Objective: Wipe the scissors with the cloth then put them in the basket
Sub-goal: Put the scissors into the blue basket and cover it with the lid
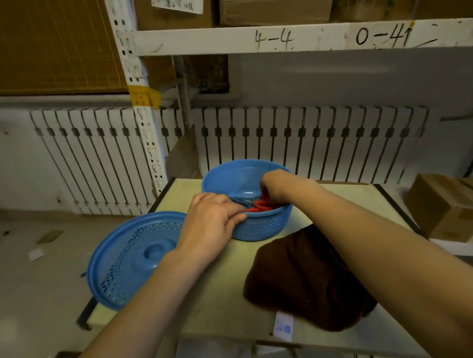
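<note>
Two hands at basket [263, 227]: left hand [213, 221] gripping rim, right hand [272, 187] reaching red-handled scissors [262, 205], grasp indeterminable; rigid, light, best held by handles.

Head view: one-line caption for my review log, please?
Both hands at the blue basket; right hand reaches in among red scissors, brown cloth beside it.

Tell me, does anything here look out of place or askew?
Yes: the blue perforated lid hangs well over the table edge at the left, tilted, and looks liable to slip. The brown cloth lies crumpled, and bits of litter lie on the floor.
</note>
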Available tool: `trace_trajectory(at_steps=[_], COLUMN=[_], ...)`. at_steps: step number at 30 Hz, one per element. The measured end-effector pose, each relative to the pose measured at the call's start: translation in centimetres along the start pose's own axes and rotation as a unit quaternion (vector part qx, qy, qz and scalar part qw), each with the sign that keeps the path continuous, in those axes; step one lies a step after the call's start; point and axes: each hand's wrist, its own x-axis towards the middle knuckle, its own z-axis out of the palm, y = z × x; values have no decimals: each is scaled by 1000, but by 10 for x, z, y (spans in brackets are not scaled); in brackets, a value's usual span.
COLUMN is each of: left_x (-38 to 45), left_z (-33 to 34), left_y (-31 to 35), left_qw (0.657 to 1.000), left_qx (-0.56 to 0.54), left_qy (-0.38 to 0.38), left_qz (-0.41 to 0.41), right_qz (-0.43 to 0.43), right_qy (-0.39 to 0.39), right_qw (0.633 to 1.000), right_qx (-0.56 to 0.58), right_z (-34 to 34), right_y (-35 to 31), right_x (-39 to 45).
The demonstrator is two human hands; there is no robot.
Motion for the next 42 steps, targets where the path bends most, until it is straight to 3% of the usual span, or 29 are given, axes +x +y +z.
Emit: trace_trajectory(at_steps=[7,11,15,17,20,24,27,30,34,42], left_x=[-2,-11,-28,-38,-53,-71,-86,-96,-105,-111], left_z=[4,-4,-21,-30,-41,-52,-59,-62,-64,-75], left_y=[1,-1,-11,-20,-36,-51,-56,-61,-70,-77], left_qw=[999,996,985,979,968,953,946,941,935,918], left_qx=[-24,-52,-43,-21,22,42,46,41,39,-68], left_qy=[23,64,112,110,77,50,37,34,43,172], left_qz=[-11,-43,-123,-169,-237,-296,-319,-333,-350,-351], right_qz=[-33,-86,-188,-233,-272,-289,-284,-274,-282,-284], right_qy=[23,151,241,239,180,64,31,38,111,151], right_qw=[999,984,941,928,937,954,958,960,950,938], right_qx=[-29,26,146,164,122,42,-4,-52,-77,126], right_z=[1,-7,-19,-18,-4,22,38,49,59,53], right_y=[-3,-10,-39,-60,-86,-108,-120,-127,-129,-120], right_x=[-12,-31,-67,-83,-91,-88,-86,-87,-86,-82])
